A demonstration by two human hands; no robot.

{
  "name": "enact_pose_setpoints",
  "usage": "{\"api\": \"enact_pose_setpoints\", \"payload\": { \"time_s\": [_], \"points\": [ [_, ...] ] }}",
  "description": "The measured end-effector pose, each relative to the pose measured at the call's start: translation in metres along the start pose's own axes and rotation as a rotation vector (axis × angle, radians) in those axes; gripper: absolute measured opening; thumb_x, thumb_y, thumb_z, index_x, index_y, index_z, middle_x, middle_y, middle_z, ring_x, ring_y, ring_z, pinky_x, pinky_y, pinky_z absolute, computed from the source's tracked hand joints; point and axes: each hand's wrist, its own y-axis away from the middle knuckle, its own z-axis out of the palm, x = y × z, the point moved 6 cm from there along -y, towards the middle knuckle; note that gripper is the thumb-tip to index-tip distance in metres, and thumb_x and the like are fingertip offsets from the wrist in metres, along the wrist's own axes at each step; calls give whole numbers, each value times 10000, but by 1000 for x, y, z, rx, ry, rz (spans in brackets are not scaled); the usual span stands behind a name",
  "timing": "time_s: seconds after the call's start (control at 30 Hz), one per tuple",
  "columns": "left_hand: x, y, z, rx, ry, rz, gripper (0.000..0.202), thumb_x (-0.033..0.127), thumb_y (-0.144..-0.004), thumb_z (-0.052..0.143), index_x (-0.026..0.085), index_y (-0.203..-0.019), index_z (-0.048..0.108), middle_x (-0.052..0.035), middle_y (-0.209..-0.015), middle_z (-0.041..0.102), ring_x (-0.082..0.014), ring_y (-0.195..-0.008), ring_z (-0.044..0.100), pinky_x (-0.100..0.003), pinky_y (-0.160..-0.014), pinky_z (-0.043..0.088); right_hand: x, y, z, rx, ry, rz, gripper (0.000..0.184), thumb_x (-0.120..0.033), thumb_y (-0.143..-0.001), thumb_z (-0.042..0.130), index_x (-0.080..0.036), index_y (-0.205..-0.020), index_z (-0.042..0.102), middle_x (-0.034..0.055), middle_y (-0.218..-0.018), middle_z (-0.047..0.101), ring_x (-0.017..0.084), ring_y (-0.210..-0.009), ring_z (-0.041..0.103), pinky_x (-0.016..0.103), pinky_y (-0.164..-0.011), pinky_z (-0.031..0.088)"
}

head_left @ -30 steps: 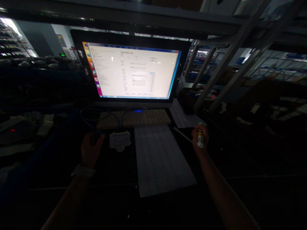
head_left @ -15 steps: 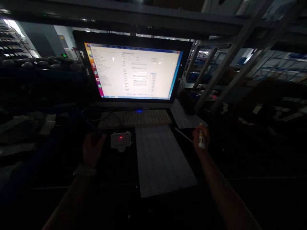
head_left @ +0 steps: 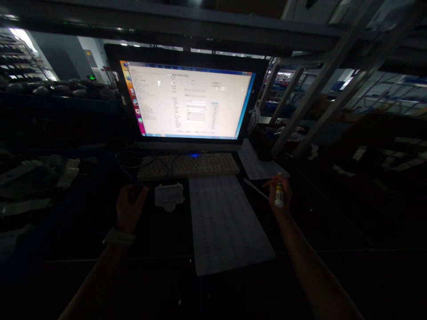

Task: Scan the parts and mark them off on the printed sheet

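Note:
My left hand [head_left: 129, 206] is closed at the end of a blue cable [head_left: 126, 171]. What sits in its fingers is dark and hard to make out; a tiny red glint shows at the fingertips. Just right of it lies a flat white plastic device [head_left: 169, 195] with side tabs and a rounded lower lobe. My right hand [head_left: 276, 189] is wrapped round a short yellow-and-white tube [head_left: 279, 195] that looks like a glue stick, white end toward me. A thin white stick [head_left: 255, 188] lies beside that hand. Between the hands rests a printed sheet [head_left: 227, 222].
A lit monitor [head_left: 190, 102] stands at the back with a form on screen. Below it is a white keyboard [head_left: 200, 164]. Another paper [head_left: 258, 164] lies at its right. Metal shelf posts [head_left: 320, 84] rise at right, and a blue-edged bin [head_left: 60, 222] with bagged items is at left.
The red light on the white device has gone dark. A finger of my right hand has stretched out a little to the left. The left hand stays almost where it was.

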Motion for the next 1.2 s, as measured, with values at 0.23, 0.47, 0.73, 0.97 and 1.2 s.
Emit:
{"api": "enact_pose_setpoints", "payload": {
  "time_s": [0.23, 0.47, 0.73, 0.97, 1.2],
  "points": [
    [0, 2, 2, -20, 12, -32, 448, 518, -578, 673, 181, -850, 558, -65, -860, 656, -227, -815, 633, -370, -730, 532, 6, 4, 3, -14, 5, 174, 368, -461, -803, 525, -195, -1044, 601, 41, -851, 651, 176, -687, 592, 353, -678, 469],
    [-2, 1, 4, -37, 36, -12, 419, 498, -614, 660, 187, -872, 550, -53, -853, 655, -221, -805, 635, -355, -719, 532, -18, 2, 28, -166, -102, 251, 372, -504, -747, 581, -185, -918, 666, 56, -836, 660, 184, -713, 578, 348, -659, 477],
    [1, 3, 5, -29, 71, -18, 400, 481, -596, 661, 193, -844, 534, -51, -848, 662, -210, -793, 637, -342, -710, 531, -49, 30, 119, -533, -177, 399, 270, -456, -606, 626, -206, -698, 583, -26, -536, 556, 147, -516, 510, 273, -505, 402],
    [5, 4, 7, -29, 103, -34, 407, 479, -585, 656, 187, -838, 529, -57, -836, 650, -214, -796, 630, -344, -711, 524, -46, 42, 130, -513, -55, 334, 221, -437, -593, 596, -234, -563, 514, -36, -507, 486, 157, -523, 474, 291, -533, 374],
    [1, 3, 7, -31, 83, -16, 406, 480, -604, 648, 182, -859, 541, -55, -839, 638, -211, -802, 625, -351, -735, 519, -52, 41, 129, -552, -48, 299, 223, -449, -600, 599, -248, -558, 513, -30, -502, 491, 164, -518, 452, 286, -505, 343]
  ]
}}
